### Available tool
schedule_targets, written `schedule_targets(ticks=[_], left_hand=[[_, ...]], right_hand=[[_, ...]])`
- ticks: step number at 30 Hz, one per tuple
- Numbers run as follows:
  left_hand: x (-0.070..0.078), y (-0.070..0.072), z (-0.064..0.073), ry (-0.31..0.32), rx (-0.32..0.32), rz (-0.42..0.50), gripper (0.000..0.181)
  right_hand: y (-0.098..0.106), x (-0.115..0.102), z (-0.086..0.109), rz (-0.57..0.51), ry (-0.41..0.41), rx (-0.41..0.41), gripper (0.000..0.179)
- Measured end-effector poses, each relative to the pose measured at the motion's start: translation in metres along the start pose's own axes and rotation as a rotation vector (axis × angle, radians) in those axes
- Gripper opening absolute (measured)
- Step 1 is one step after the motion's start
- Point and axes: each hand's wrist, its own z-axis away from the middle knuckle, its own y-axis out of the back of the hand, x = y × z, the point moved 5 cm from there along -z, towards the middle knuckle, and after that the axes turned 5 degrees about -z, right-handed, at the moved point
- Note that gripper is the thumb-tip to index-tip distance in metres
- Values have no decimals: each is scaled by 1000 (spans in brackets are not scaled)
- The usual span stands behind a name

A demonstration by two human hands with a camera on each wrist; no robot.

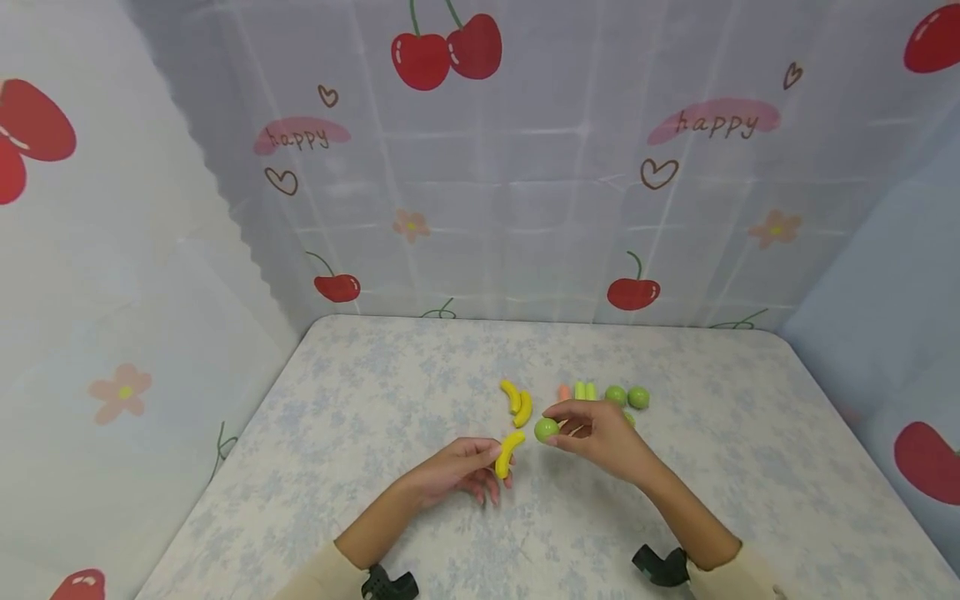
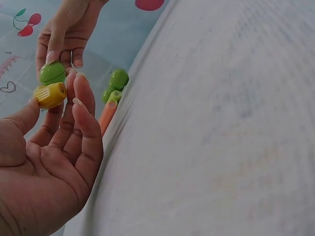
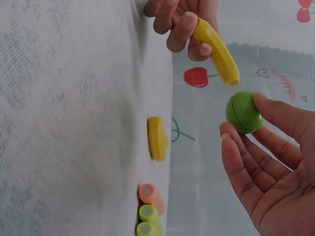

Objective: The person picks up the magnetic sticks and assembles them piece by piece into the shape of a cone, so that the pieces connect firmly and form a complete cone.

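My left hand (image 1: 467, 468) pinches a yellow toy banana (image 1: 507, 454) between thumb and fingers, raised over the table. Just right of it, my right hand (image 1: 600, 433) holds a round green ball-shaped toy (image 1: 547, 429) by thumb and fingertips. A seam runs around that green toy (image 3: 244, 112) in the right wrist view. A small gap separates the banana (image 3: 216, 51) from it there. Beyond the hands, two more toy bananas (image 1: 522, 409) lie on the table close together.
Behind my right hand lie an orange stick (image 1: 565, 392), two light green sticks (image 1: 585, 390) and several green balls (image 1: 638, 397), one partly hidden by the hand. The patterned table (image 1: 315, 400) ends at a cherry-print curtain (image 1: 495, 183).
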Motion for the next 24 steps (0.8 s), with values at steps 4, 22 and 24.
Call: schedule_targets(ticks=[4, 22, 24], left_hand=[[-3, -2, -1, 12, -7, 8, 52], [-10, 1, -5, 15, 50, -30, 42], [-11, 2, -5, 2, 65, -58, 39]], right_hand=[[-10, 0, -2, -10, 13, -24, 33], [-31, 13, -5, -82, -44, -121, 31], [-35, 14, -5, -72, -47, -136, 31]])
